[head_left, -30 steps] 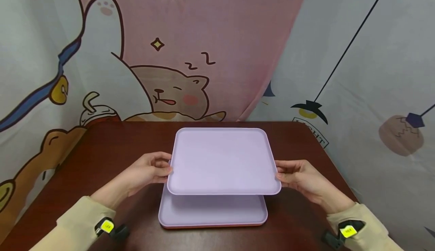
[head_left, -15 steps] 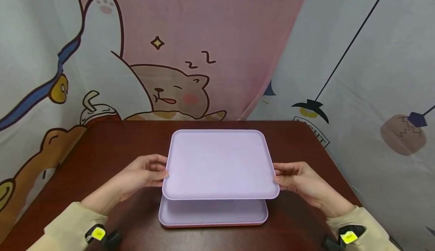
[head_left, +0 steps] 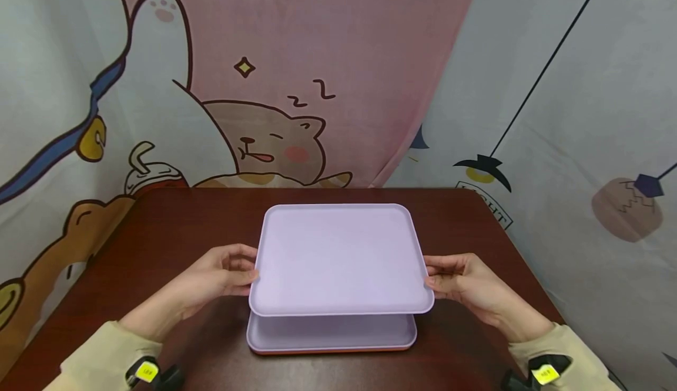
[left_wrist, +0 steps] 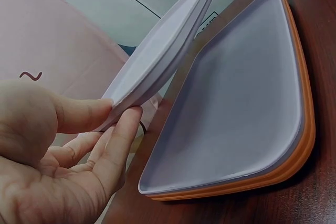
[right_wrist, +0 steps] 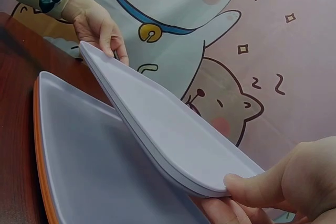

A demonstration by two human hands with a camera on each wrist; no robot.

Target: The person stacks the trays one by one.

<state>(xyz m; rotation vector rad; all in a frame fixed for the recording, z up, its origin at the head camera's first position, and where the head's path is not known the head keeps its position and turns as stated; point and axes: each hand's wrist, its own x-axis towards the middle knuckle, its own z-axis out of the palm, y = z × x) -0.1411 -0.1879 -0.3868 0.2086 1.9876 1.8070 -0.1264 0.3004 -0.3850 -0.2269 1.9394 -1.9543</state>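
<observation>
My left hand [head_left: 224,273] and right hand [head_left: 465,279] hold a pale lavender rectangular tray [head_left: 341,261] between them, each pinching a short side with the thumb on top and fingers beneath. In both wrist views its edge looks layered, like trays stacked together. It hangs tilted over another lavender tray [head_left: 330,335], its near edge toward me. The lower tray rests on an orange one [left_wrist: 310,124] on the table, and its far part is hidden from the head view. A gap shows between the held tray and the lower one.
The dark reddish-brown wooden table [head_left: 195,220] extends around the trays on all sides. Behind it hangs a cloth [head_left: 381,85] printed with cartoon animals and lamps. Each beige sleeve has a black strap device with a yellow label [head_left: 147,371] at the wrist.
Both hands have lowered the held tray slightly toward me and to the left, so it covers more of the lower tray. The lower trays have stayed put.
</observation>
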